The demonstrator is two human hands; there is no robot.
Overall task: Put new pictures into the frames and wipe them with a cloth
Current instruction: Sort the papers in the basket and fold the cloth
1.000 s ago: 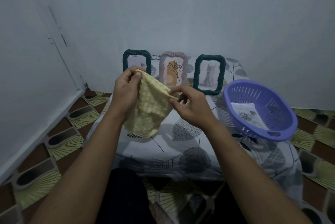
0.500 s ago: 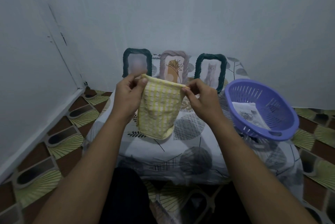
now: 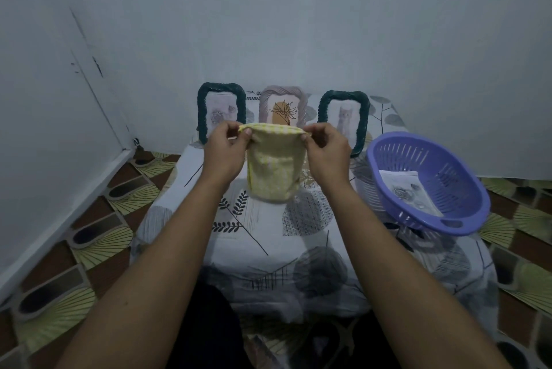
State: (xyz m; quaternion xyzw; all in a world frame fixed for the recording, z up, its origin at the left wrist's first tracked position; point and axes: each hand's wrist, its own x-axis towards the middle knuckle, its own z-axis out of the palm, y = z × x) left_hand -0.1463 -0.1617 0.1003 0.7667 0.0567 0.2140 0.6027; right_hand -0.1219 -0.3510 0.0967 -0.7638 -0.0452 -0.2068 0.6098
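**Centre of frame:** yellow checked cloth (image 3: pixel 273 171), held up in the air. Top edge stretched level between the two hands, remainder hanging down in a loose doubled fold. Lower end close over the tabletop; cannot tell whether touching it.

**Left of centre:** left hand (image 3: pixel 224 150), thumb and curled fingers pinched on the cloth's upper left corner.

**Right of centre:** right hand (image 3: pixel 327 150), likewise pinched on the upper right corner, fingers curled, back of the hand toward the camera. Both forearms bare, entering from the lower corners of the frame.

**Upper centre, behind the cloth:** three picture frames standing upright in a row against the wall (image 3: pixel 298 25).
- Leftmost: left green frame (image 3: pixel 222 105), dark, rope-like border, pale flower picture inside.
- Middle: pink frame (image 3: pixel 283 102), with an orange-and-black plant picture, lower part hidden by the cloth.
- Rightmost: right green frame (image 3: pixel 343 117), with a kitten picture, lower left corner hidden behind the right hand.

**Right of frame:** purple slotted basket (image 3: pixel 448 171), resting on the table's right side, well apart from the hands. Inside it, loose printed pictures (image 3: pixel 409 192), topmost showing a grey rose.

**Beneath all of these:** low table (image 3: pixel 268 237) under a white covering printed with grey leaves and discs.

**Lower left and lower right:** patterned floor (image 3: pixel 98 219) in brown, green and black.

**Bottom centre:** dark clothing (image 3: pixel 209 324) of the person.
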